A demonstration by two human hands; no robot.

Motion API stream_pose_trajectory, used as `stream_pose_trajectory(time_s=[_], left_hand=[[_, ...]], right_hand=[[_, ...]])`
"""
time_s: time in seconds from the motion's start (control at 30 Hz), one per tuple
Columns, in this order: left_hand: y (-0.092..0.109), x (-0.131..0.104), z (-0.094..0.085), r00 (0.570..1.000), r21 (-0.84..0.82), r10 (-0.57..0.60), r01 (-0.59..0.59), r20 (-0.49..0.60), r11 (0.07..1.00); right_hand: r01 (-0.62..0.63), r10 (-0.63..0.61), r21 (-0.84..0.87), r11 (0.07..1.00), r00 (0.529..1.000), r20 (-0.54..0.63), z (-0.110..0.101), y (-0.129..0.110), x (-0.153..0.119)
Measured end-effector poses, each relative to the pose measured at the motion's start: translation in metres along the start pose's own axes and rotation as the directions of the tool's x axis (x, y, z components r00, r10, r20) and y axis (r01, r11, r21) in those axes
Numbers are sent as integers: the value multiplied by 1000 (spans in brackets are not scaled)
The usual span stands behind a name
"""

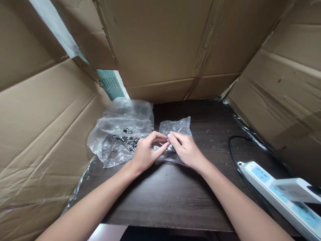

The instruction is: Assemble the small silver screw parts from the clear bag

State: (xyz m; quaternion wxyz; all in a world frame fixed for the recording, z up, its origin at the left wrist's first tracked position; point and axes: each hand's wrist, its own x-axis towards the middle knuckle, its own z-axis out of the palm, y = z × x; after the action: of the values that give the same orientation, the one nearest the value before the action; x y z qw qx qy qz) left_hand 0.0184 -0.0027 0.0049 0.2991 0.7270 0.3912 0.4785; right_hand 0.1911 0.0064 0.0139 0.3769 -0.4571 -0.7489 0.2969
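My left hand [147, 149] and my right hand [187, 147] meet fingertip to fingertip over a small clear plastic bag [177, 125]. Both are closed in a pinch on a small metal piece [168, 139], mostly covered by the fingers, so its kind does not show. Shiny metal bits inside the small bag are partly hidden beneath the hands. Left of my left hand lies a larger clear plastic bag [100, 144], spread wide, with several dark metal bolts [130, 141] on it.
Cardboard walls [165, 50] enclose the dark wooden table [160, 194] at the back and both sides. At the right stands a white power strip [263, 180] with a white plug [296, 189] and a black cable [230, 147]. A greenish printed sheet [110, 82] shows through a gap.
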Motion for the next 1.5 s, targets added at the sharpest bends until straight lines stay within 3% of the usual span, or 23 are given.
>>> stream_pose_trajectory(time_s=[0.3, 0.53, 0.67, 0.97, 1.13, 1.23, 1.33, 1.5], left_hand=[[-2, 2, -4, 999, 55, 37, -38, 29, 998], [-3, 2, -3, 996, 62, 68, -72, 61, 995], [-4, 0, 0, 999, 23, 51, -51, 5, 998], [1, 2, -1, 997, -117, -71, 74, 27, 990], [0, 3, -4, 997, -67, -60, 63, 44, 996], [-2, 3, -5, 998, -36, -48, 49, 32, 998], [-2, 3, -4, 999, -24, -27, 27, 22, 999], [-1, 3, -3, 1000, -11, 4, -4, 6, 1000]], right_hand=[[51, -48, -80, 996, 998, 43, -9, -1, -3], [126, -123, -127, 984, 992, 33, -4, 4, -3], [86, -86, -59, 995, 996, -4, -1, 4, -2], [64, -64, -10, 998, 998, -2, 1, 1, -4], [48, -48, 36, 998, 999, 17, -3, 2, -5], [41, -37, 93, 995, 998, -47, -6, 2, -5], [63, -60, 31, 998, 994, -90, -5, 2, -3], [102, -102, -10, 995, 994, -35, -4, 1, -3]])
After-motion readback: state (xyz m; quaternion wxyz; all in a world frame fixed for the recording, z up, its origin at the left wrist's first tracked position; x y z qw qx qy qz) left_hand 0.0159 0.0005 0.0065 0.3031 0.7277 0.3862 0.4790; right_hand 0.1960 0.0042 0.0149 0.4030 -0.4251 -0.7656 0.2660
